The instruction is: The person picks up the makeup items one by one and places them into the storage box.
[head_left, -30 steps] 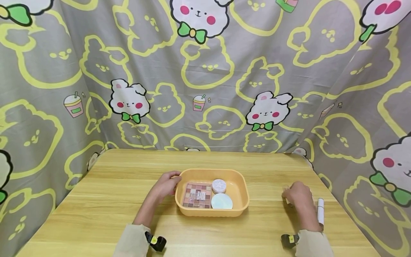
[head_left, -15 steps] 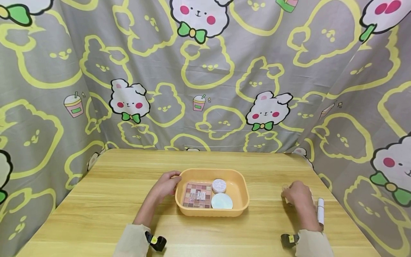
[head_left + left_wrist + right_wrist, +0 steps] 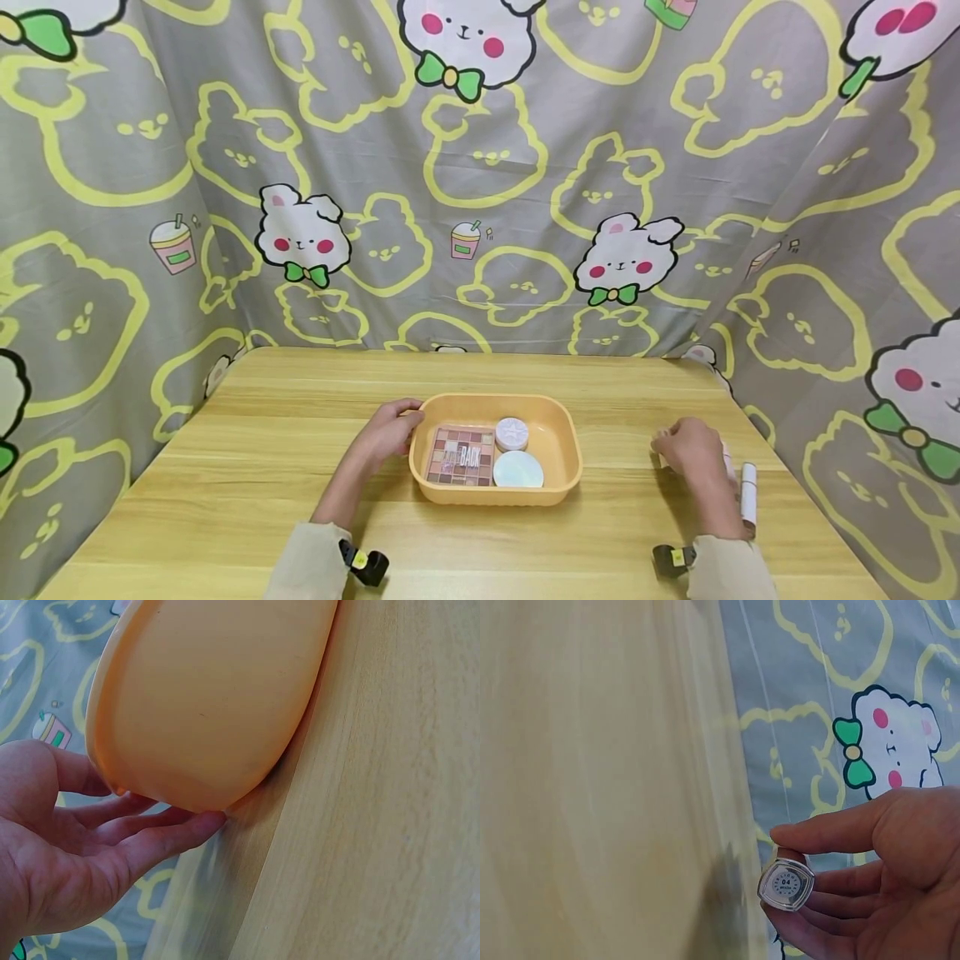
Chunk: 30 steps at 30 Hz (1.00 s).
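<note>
My left hand (image 3: 388, 432) holds the left end of an orange plastic tray (image 3: 562, 433), its fingers against the rim and outer wall in the left wrist view. Inside the tray lie an eyeshadow palette (image 3: 461, 457) printed "BACK", a round pale compact (image 3: 518, 471) and a small round lidded case (image 3: 512, 435). To the tray's right, my right hand (image 3: 692, 454) pinches a small cosmetic tube (image 3: 786, 885) between thumb and fingers. Its squared silver end, marked "04", faces the right wrist camera; the hand covers most of the tube in the head view.
A white tube (image 3: 748, 492) with a dark end lies right of my right wrist. A pale pinkish item (image 3: 727, 461) shows partly behind that hand. Patterned grey curtain (image 3: 480, 208) surrounds the wooden table (image 3: 300, 400) at the back and sides.
My right hand has shifted slightly to the left and away from me, with the tube between its fingers. The left hand and the tray have stayed in place.
</note>
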Tool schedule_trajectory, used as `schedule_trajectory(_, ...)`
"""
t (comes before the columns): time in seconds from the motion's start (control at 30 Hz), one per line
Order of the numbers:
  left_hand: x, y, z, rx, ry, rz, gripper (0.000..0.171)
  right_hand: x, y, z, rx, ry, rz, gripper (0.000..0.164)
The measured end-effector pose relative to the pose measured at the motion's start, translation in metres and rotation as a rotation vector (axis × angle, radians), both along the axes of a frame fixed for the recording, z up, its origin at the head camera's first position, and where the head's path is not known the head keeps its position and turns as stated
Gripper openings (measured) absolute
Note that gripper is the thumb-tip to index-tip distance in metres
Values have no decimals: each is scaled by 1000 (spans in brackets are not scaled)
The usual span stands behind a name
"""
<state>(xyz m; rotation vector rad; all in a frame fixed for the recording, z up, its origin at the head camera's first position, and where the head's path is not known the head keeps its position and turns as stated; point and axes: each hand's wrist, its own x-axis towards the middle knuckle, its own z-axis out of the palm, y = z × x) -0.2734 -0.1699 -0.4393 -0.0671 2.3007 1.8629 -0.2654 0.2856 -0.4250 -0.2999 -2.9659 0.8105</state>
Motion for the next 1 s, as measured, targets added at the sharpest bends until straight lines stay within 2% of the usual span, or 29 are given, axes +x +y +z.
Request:
schedule_trajectory(0.23, -1, 1, -1, -3, -4, 5, 35, 3, -9, 6, -48, 43, 14, 19)
schedule_trajectory(0.43, -1, 1, -1, -11, -2, 3, 35, 1, -19, 13, -17, 63, 45, 32)
schedule_trajectory(0.6, 0, 0, -1, -16, 1, 4, 35, -2, -26, 15, 13, 82, 74, 37)
schedule_trajectory(1.0, 0, 1, -1, -10, -1, 2, 35, 0, -44, 19, -32, 106, 85, 40)
